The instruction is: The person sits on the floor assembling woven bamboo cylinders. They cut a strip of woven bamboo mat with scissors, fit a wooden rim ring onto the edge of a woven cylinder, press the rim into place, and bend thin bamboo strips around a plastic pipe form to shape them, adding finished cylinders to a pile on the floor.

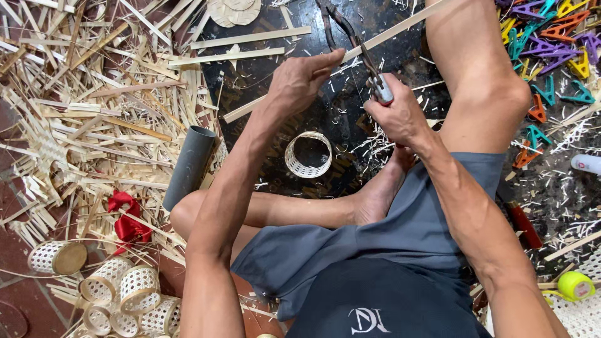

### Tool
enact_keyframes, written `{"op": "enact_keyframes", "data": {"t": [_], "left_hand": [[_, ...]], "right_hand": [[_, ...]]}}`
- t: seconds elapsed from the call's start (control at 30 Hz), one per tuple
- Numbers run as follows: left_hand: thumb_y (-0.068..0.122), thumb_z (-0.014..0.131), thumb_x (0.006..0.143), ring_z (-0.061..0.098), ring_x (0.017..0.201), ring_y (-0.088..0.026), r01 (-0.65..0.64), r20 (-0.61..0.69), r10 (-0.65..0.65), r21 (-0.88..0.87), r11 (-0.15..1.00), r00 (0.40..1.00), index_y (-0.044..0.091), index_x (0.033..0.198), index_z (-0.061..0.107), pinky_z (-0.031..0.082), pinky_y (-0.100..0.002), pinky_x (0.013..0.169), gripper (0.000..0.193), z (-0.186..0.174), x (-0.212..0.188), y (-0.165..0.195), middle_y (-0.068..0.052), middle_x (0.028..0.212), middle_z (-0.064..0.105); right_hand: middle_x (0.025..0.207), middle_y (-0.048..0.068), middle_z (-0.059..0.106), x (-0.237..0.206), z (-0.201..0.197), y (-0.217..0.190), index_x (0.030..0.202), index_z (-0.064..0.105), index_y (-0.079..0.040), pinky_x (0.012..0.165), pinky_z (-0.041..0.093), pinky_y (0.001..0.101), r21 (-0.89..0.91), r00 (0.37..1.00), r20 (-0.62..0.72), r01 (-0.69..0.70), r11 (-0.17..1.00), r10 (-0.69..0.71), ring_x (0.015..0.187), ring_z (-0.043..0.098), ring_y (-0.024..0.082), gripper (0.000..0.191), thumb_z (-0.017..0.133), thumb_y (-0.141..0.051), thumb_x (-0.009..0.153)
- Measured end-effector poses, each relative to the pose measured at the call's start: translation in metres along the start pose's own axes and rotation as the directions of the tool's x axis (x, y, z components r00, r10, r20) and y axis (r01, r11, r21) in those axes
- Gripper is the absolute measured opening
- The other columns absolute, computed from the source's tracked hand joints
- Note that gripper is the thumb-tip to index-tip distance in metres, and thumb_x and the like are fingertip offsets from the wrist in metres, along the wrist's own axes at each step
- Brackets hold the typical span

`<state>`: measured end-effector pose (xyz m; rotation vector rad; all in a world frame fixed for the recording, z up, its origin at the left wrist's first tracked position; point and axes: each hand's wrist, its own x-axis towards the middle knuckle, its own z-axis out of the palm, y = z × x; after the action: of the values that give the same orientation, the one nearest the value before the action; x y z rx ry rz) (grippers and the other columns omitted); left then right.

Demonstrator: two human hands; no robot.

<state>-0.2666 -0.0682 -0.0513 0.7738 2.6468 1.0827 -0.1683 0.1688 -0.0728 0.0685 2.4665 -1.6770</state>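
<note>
I sit on the floor with legs folded. My left hand (307, 78) pinches a long pale bamboo strip (400, 28) that runs up to the right. My right hand (397, 116) grips a knife (375, 78) with a metal collar, its dark blade lying against the strip near my left fingers. A small woven bamboo ring (308, 154) rests on the dark mat (263, 81) just below both hands, touching neither. Thin shavings lie scattered around it.
A heap of bamboo strips (94, 106) covers the left. A grey tube (190, 166) and red ribbon (127, 222) lie beside my knee. Several woven cylinders (125, 294) cluster bottom left. Coloured plastic clips (551, 44) sit top right, a yellow-green tape roll (575, 285) bottom right.
</note>
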Motion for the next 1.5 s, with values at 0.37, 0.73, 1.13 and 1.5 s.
{"op": "enact_keyframes", "data": {"t": [0.37, 0.73, 1.13, 1.5], "left_hand": [[0.017, 0.073, 0.096, 0.068, 0.064, -0.013, 0.083, -0.19, -0.099, -0.092, 0.992, 0.977, 0.011, 0.11, 0.077, 0.054, -0.032, 0.054, 0.016, 0.009, -0.015, -0.051, -0.002, 0.082, 0.077], [0.013, 0.068, 0.104, 0.061, 0.056, -0.017, 0.0, -0.289, 0.08, 0.265, 0.964, 0.954, 0.006, 0.101, 0.059, 0.05, -0.034, 0.046, 0.011, -0.02, -0.01, -0.098, -0.006, 0.072, 0.067], [0.031, 0.06, 0.109, 0.066, 0.072, -0.012, -0.227, -0.61, -0.194, -0.543, 0.809, 0.768, 0.008, 0.107, 0.069, 0.057, -0.028, 0.064, 0.024, -0.068, -0.006, -0.063, -0.002, 0.083, 0.069], [0.026, 0.059, 0.105, 0.07, 0.1, -0.014, -0.469, -0.608, -0.16, -0.73, 0.496, 0.778, 0.007, 0.12, 0.064, 0.06, -0.029, 0.093, 0.025, -0.04, 0.004, -0.041, -0.005, 0.106, 0.073]], "right_hand": [[0.107, 0.021, 0.064, 0.004, 0.023, 0.012, 0.136, 0.057, -0.005, 0.078, 0.048, 0.0517, -0.759, 0.994, 0.023, 0.084, 0.645, -0.103, 0.098, 0.063, 0.038, 0.078, 0.086, -0.038, 0.072], [0.097, 0.013, 0.076, 0.065, -0.009, 0.029, 0.112, 0.07, -0.002, 0.053, 0.055, 0.0333, 0.762, 0.957, -0.157, -0.039, 0.646, 0.243, 0.065, 0.069, 0.018, 0.021, 0.067, -0.019, 0.101], [0.091, 0.011, 0.074, 0.117, 0.03, -0.018, 0.097, 0.07, -0.003, 0.052, 0.046, 0.0274, 0.356, 0.906, -0.317, 0.388, 0.85, -0.28, 0.064, 0.062, 0.009, 0.02, 0.065, -0.016, 0.112], [0.096, 0.013, 0.068, 0.104, 0.091, -0.068, 0.121, 0.07, 0.007, 0.076, 0.054, 0.0333, 0.05, 0.792, 0.091, 0.601, 0.797, -0.603, 0.084, 0.066, 0.021, 0.021, 0.07, -0.005, 0.104]]}}
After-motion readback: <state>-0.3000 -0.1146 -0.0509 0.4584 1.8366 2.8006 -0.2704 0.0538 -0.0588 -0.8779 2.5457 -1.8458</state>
